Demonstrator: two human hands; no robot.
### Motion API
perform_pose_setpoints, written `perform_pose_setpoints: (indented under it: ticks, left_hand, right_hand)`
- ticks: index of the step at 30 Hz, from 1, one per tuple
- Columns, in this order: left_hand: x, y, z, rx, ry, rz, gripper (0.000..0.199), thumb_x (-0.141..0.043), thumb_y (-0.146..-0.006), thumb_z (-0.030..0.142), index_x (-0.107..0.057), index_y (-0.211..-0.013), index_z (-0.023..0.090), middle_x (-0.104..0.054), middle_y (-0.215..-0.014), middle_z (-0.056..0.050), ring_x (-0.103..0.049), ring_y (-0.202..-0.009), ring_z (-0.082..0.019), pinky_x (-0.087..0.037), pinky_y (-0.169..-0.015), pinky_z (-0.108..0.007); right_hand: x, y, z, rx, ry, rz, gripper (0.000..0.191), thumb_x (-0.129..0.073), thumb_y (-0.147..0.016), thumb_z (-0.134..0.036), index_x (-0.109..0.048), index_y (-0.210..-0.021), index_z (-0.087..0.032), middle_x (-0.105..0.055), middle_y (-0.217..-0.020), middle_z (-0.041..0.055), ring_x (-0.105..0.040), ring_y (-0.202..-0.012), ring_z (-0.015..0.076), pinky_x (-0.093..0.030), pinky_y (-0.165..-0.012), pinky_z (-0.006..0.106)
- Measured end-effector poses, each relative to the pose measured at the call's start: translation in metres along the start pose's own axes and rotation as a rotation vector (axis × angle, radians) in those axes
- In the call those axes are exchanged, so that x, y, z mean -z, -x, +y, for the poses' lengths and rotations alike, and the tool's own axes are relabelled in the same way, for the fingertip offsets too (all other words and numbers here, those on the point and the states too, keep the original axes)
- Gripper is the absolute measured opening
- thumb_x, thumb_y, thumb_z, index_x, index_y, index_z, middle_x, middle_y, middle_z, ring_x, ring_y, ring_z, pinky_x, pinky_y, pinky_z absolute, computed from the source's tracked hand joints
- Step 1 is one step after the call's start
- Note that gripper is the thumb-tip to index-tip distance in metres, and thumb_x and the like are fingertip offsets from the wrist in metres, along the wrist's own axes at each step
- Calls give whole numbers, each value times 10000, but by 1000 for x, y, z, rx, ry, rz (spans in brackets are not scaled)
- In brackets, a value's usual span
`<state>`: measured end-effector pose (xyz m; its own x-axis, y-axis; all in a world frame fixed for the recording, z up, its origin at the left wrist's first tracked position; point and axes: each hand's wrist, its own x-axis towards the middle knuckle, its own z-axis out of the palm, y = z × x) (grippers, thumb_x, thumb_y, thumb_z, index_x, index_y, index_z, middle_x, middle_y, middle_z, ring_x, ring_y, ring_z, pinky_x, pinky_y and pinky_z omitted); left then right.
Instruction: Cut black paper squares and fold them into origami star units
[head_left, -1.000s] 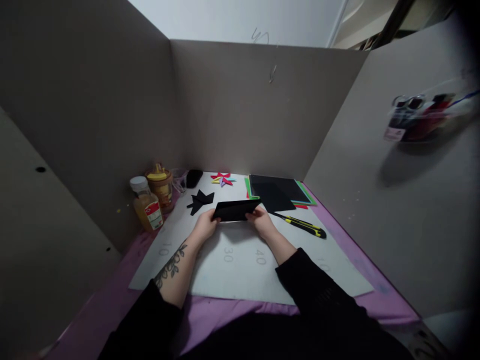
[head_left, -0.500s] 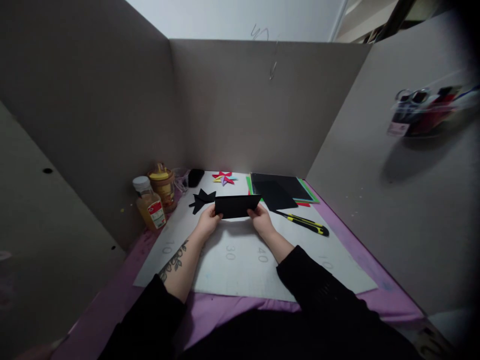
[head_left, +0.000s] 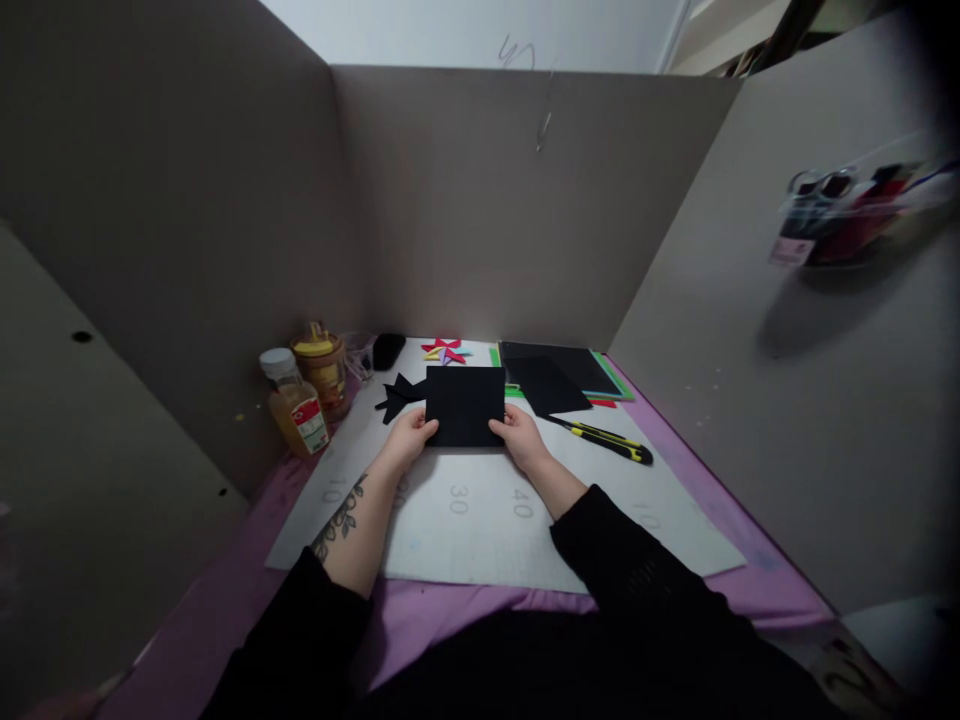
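Note:
A flat black square of paper [head_left: 465, 405] is held up over the white board [head_left: 450, 540], facing me. My left hand [head_left: 409, 436] grips its lower left edge, thumb in front. On the lower right edge, my right hand [head_left: 519, 434] pinches it the same way. Just behind my left hand lies a folded black paper shape with points [head_left: 399, 396], partly covered by the square. Right of my right hand is a yellow and black cutter [head_left: 611, 441], its tip by a loose black sheet [head_left: 551, 384].
Stacked coloured and black sheets [head_left: 592, 366] lie at the back right, a multicoloured paper star [head_left: 446, 350] at the back. A bottle [head_left: 298, 405], a yellow-lidded jar [head_left: 322, 370] and a dark object [head_left: 388, 351] stand or lie left. Grey panels [head_left: 525, 200] enclose the table.
The black paper, seen before as a narrow strip, now shows as a taller square face. Both hands still hold its sides. The view has shifted slightly.

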<state>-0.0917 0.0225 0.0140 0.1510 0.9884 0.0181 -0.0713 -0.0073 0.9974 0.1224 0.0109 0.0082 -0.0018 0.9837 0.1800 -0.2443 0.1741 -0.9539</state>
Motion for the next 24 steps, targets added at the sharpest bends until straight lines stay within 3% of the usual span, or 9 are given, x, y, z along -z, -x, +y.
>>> perform_pose_setpoints:
  ticks: [3,5,9,12,15,24]
  left_hand:
    - [0,4,3,106,-6,-5,279,-675,-663,297,-611,-903,169,-658,-721,-13,-617,-629,-176,-467,-564,-279]
    - [0,3,2,113,-4,0,256,-673,-666,295,-608,-880,169,-651,-702,-14,-619,-633,-184,-475,-582,-295]
    - [-3,-2,-2,-107,-60,65,175,-599,-694,194,-602,-868,169,-670,-809,-35,-636,-825,-212,-481,-793,-347]
    - [-8,-2,-4,-264,-172,115,349,-554,-683,106,-597,-1018,191,-659,-1023,-49,-582,-1036,-232,-414,-949,-372]
    - [-10,2,-3,-278,-284,135,457,-560,-659,64,-581,-1099,183,-636,-1114,-76,-528,-1126,-273,-350,-1019,-421]
    - [-10,5,-1,-272,-341,121,460,-592,-641,54,-594,-1085,177,-642,-1097,-104,-512,-1144,-323,-340,-1019,-444]
  right_hand:
    - [-1,2,-2,-6,-21,-19,317,-680,-610,-210,-646,-924,-183,-712,-817,6,-655,-775,190,-480,-836,355]
    - [-1,2,-1,-7,-9,-19,304,-670,-615,-207,-647,-917,-180,-711,-813,8,-654,-776,190,-478,-839,360]
    - [-1,-1,1,31,64,54,276,-662,-603,-204,-647,-879,-187,-706,-826,7,-639,-824,199,-464,-853,369]
    - [-2,-2,3,94,104,117,300,-647,-588,-190,-656,-887,-198,-698,-894,3,-612,-903,207,-433,-904,377]
    - [-4,-2,7,76,122,119,313,-636,-574,-183,-661,-885,-200,-694,-894,2,-599,-904,214,-414,-927,398]
    - [0,-2,12,74,253,125,290,-607,-600,-186,-658,-885,-194,-691,-878,9,-586,-889,221,-405,-931,402]
